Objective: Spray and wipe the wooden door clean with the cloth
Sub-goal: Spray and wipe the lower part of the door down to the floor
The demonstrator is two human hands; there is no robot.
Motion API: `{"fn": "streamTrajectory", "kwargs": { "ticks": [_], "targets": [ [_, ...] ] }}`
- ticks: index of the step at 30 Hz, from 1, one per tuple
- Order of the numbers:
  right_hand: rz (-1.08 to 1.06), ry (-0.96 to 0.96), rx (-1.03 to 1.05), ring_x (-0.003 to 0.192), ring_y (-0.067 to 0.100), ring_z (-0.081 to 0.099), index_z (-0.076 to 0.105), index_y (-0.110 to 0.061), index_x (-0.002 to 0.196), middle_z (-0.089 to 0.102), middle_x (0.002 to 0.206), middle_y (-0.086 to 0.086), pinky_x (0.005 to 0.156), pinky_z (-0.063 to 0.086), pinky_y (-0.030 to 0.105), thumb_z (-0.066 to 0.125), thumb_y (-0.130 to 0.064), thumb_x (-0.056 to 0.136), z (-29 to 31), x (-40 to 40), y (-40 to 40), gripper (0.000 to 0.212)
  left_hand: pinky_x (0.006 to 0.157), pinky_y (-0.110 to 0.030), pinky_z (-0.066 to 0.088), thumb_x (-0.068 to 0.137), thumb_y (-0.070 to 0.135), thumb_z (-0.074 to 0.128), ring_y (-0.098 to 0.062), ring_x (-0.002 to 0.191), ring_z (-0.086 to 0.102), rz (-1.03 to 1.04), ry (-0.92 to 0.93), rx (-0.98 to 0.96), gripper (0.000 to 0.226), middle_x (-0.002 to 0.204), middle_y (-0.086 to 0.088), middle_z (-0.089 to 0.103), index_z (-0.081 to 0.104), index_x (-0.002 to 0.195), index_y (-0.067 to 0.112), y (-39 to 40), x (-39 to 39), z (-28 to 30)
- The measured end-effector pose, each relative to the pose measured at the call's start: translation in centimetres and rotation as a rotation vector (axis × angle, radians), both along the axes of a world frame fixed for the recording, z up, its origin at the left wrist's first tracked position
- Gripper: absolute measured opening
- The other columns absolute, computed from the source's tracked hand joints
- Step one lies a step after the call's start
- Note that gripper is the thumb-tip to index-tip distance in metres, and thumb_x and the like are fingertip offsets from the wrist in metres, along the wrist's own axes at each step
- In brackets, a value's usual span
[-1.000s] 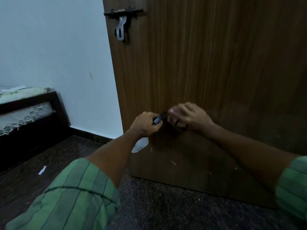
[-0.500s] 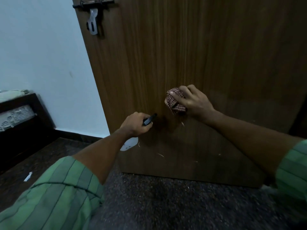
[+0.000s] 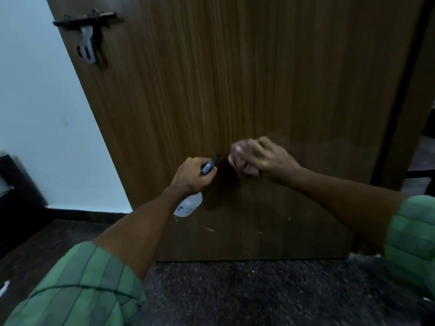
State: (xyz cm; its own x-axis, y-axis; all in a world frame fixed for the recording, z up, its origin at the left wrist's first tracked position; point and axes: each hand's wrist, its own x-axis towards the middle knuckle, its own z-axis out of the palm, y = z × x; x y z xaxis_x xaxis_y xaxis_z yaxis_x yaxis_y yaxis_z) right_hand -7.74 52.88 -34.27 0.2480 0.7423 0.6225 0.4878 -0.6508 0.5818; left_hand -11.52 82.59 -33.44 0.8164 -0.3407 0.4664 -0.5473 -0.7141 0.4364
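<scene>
Door: the wooden door (image 3: 270, 90) fills most of my view and stands upright on the dark floor (image 3: 235, 290). Pale scuffs and specks (image 3: 209, 229) show low on the panel.
Right hand: my right hand (image 3: 268, 158) presses a bunched cloth (image 3: 240, 158) against the door, low and near the middle. The fingers curl over the wad. The picture is blurred there, so I cannot tell exactly where each finger lies.
Left hand: my left hand (image 3: 190, 175) is wrapped round the neck of a spray bottle (image 3: 188, 205), just left of the cloth. Its dark nozzle (image 3: 210, 164) points up toward the door, and the white body hangs below the fist.
Step, as I judge it: wiping the lower panel, with the sprayer held ready for another burst.
Cloth handling: it looks soft and light and will fold and slip under the palm. I would keep it balled, grip it from behind with all the fingers, and push flat into the wood.
Bottle handling: it is probably light plastic, stiff enough to hold at the neck, with one finger left free for the trigger.
Door handling: the panel is rigid, but it may swing on its hinges under a hard push, so I would keep the pressure moderate.
Surroundings: a black sliding bolt (image 3: 87, 22) sits at the upper left of the door, with a pale wall (image 3: 35, 114) beside it.
</scene>
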Motion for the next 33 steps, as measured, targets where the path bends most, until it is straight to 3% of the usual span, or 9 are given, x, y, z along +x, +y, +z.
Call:
{"fn": "streamTrajectory", "kwargs": {
  "ticks": [4,8,11,15,17,23,29,31,33],
  "targets": [
    [-0.016,0.04,-0.474,0.121,0.033,0.052,0.036,-0.019,0.158,0.046,0.146,0.015,0.095,0.055,0.046,0.072,-0.026,0.093,-1.1,0.3,-3.4,0.075,0.052,-0.043,0.045,0.1,0.024,0.064,-0.019,0.051,0.054,-0.003,-0.059,-0.138,0.029,0.061,-0.001,0.058,0.06,0.072,0.022,-1.4,0.0,0.9],
    [-0.021,-0.058,0.1,0.115,0.036,0.05,0.051,-0.013,0.151,0.05,0.139,0.02,0.093,0.052,0.043,0.071,-0.031,0.093,3.3,0.1,-3.9,0.064,0.053,-0.053,0.051,0.101,0.024,0.063,-0.032,0.056,0.061,-0.047,-0.077,-0.209,0.025,0.066,-0.011,0.064,0.065,0.079,0.013,-2.7,0.0,1.6],
    [-0.051,-0.065,0.19,0.112,0.036,0.05,0.045,-0.006,0.153,0.047,0.139,0.021,0.09,0.054,0.043,0.065,-0.023,0.098,3.0,-0.3,-3.7,0.061,0.05,-0.053,0.051,0.1,0.028,0.061,-0.031,0.053,0.06,-0.086,-0.096,-0.2,0.026,0.065,-0.008,0.062,0.064,0.078,0.016,-3.6,-0.1,2.0],
    [-0.08,0.09,-0.398,0.114,0.032,0.053,0.036,-0.01,0.153,0.043,0.146,0.016,0.086,0.057,0.042,0.077,-0.029,0.089,-2.4,-0.8,-6.4,0.078,0.049,-0.055,0.052,0.102,0.028,0.061,-0.031,0.052,0.061,-0.138,-0.067,-0.172,0.026,0.066,-0.009,0.062,0.063,0.079,0.015,-5.0,-0.5,2.4],
    [-0.138,0.092,-0.504,0.111,0.032,0.053,0.04,-0.016,0.143,0.043,0.143,0.015,0.083,0.058,0.042,0.085,-0.034,0.079,-2.1,-0.8,-7.9,0.08,0.048,-0.055,0.051,0.102,0.027,0.062,-0.032,0.052,0.061,-0.156,-0.048,-0.165,0.028,0.065,-0.01,0.062,0.062,0.078,0.014,-5.6,-0.7,2.4],
    [-0.141,0.034,0.294,0.105,0.037,0.051,0.048,-0.011,0.136,0.047,0.131,0.02,0.072,0.057,0.042,0.07,-0.028,0.091,2.7,-1.0,-6.3,0.053,0.049,-0.054,0.054,0.103,0.022,0.063,-0.026,0.052,0.064,-0.206,-0.023,-0.118,0.024,0.067,-0.009,0.065,0.064,0.082,0.01,-7.3,-0.5,2.0],
    [-0.148,0.194,-0.481,0.111,0.032,0.054,0.039,-0.019,0.141,0.048,0.138,0.014,0.075,0.058,0.035,0.08,-0.029,0.082,-2.6,-2.0,-9.7,0.073,0.049,-0.055,0.052,0.101,0.028,0.062,-0.029,0.051,0.063,-0.217,-0.009,-0.105,0.026,0.067,-0.009,0.064,0.063,0.08,0.012,-9.1,-0.1,0.8],
    [-0.166,0.132,-0.344,0.104,0.031,0.053,0.041,-0.018,0.137,0.051,0.131,0.013,0.071,0.056,0.034,0.08,-0.03,0.084,-1.8,-1.7,-10.4,0.067,0.048,-0.055,0.051,0.101,0.027,0.061,-0.03,0.05,0.062,-0.223,-0.008,-0.119,0.027,0.066,-0.01,0.063,0.063,0.079,0.011,-9.9,-0.1,0.6],
    [-0.183,0.133,0.038,0.103,0.032,0.05,0.044,-0.017,0.136,0.05,0.128,0.014,0.069,0.055,0.037,0.076,-0.032,0.086,0.3,-1.5,-10.3,0.061,0.048,-0.054,0.051,0.101,0.028,0.061,-0.03,0.051,0.062,-0.235,-0.001,-0.128,0.028,0.066,-0.01,0.064,0.063,0.081,0.01,-10.7,0.0,0.3]
  ]
}}
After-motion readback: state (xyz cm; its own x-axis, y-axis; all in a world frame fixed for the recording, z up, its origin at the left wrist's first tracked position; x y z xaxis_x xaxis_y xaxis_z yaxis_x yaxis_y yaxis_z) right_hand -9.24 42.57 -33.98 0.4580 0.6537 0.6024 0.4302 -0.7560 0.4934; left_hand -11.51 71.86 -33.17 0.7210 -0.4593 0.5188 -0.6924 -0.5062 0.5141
